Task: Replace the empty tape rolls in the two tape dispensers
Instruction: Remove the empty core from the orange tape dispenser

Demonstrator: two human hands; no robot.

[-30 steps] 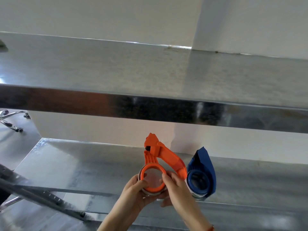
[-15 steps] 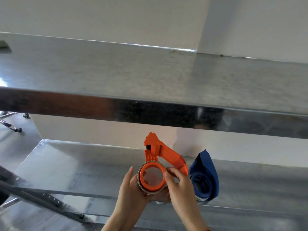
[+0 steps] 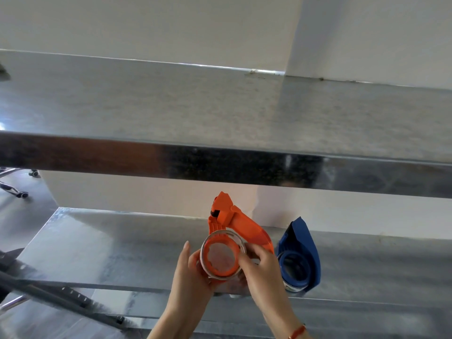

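Observation:
An orange tape dispenser (image 3: 241,225) stands upright on the lower steel shelf (image 3: 110,245), its round hub facing me. A thin, nearly spent tape roll ring (image 3: 221,255) sits around that hub. My left hand (image 3: 188,272) cups the hub from the left, with the forefinger straight up. My right hand (image 3: 263,267) pinches the ring's right edge with curled fingers. A blue tape dispenser (image 3: 299,255) stands just to the right, its own hub ringed by a thin roll.
A steel upper shelf (image 3: 220,165) juts out above the dispensers. White wall lies behind. A dark slotted bar (image 3: 61,297) crosses the lower left, and chair castors (image 3: 23,194) show at the far left.
The ring on the orange hub has tilted and come partly away from the hub. My right fingers moved up onto its right edge. My left forefinger has straightened.

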